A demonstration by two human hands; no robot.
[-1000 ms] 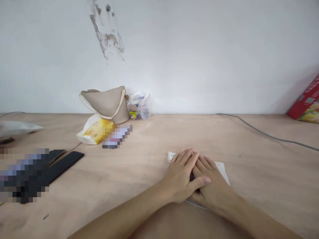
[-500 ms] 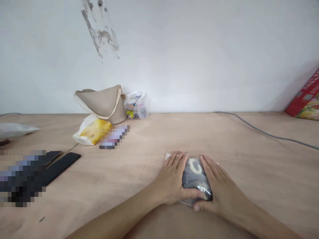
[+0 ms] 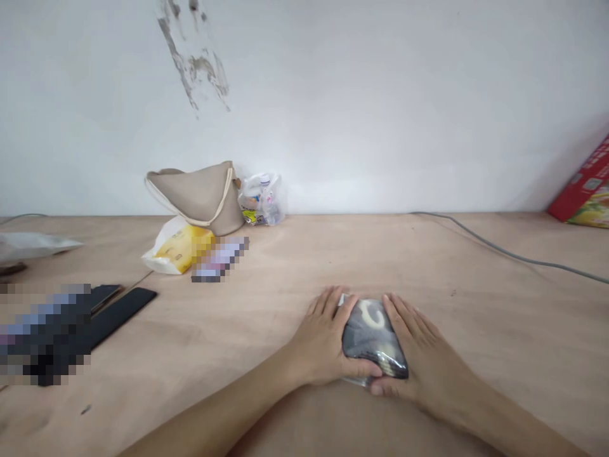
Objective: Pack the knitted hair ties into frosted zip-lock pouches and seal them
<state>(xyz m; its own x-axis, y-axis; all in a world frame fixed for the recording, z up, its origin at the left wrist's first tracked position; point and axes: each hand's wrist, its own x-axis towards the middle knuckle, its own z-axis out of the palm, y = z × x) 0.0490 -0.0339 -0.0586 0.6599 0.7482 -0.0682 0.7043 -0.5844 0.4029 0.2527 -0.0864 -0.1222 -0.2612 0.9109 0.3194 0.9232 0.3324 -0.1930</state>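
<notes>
One clear-wrapped packet (image 3: 373, 333), dark and grey with a cream curl toward its far end, lying on the wooden table (image 3: 295, 273) directly before the person, between two bare hands; one left hand (image 3: 321, 343), laid over the packet's left side, fingers slightly fanned and pointing toward the wall, thumb stretched along the near edge; one right hand (image 3: 417, 346), laid over the right side, fingers nearly side by side, its thumb tip close by the other; both hands flattened rather than curled, the packet framed between them; how hard they press I cannot tell; farther off to the left, one beige bag (image 3: 202, 193) near the wall (image 3: 390, 114); beside it, one clear plastic bag (image 3: 271, 200) with contents; in front, one yellow-and-white soft pack (image 3: 176, 251); nearer the person, at left, one long black flat item (image 3: 121, 318); at right, one grey cable (image 3: 504, 254) running over the table, and one red box (image 3: 578, 193), tilted.
</notes>
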